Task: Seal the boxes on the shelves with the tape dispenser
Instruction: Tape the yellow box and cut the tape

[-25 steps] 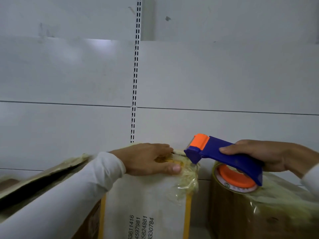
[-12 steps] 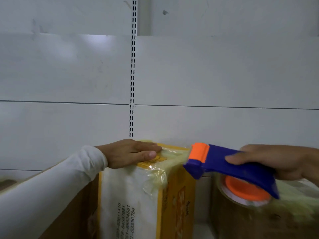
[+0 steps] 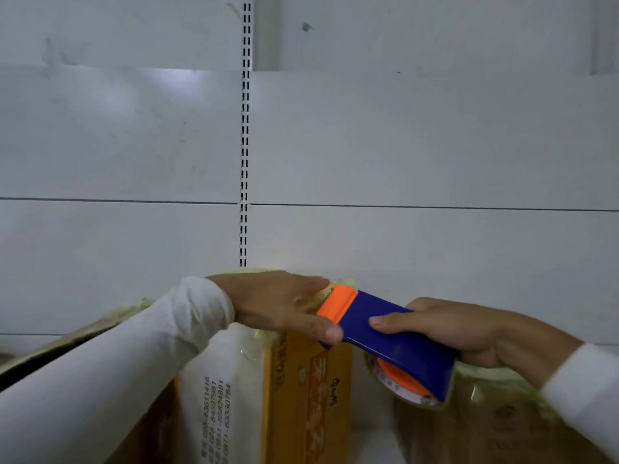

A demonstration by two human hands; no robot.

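**Taping the box top: hazards at the blade end**

Pressing flat on the yellow box (image 3: 301, 390), the left hand (image 3: 278, 303) lay open, grasping nothing. Its fingertips (image 3: 331, 333) sat just beside the orange blade end of the tape dispenser (image 3: 385, 333), clenched in the right hand (image 3: 469, 329). A forward push could probably nick them; the loose old tape might wrinkle the new strip.

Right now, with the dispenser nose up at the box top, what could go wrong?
The tape dispenser has its orange nose right against the left hand pressing on the yellow box; its cutter edge could nick a finger. The right hand holds only the handle, so the dispenser might twist. Old wrinkled tape on the box top may stop new tape from sticking.
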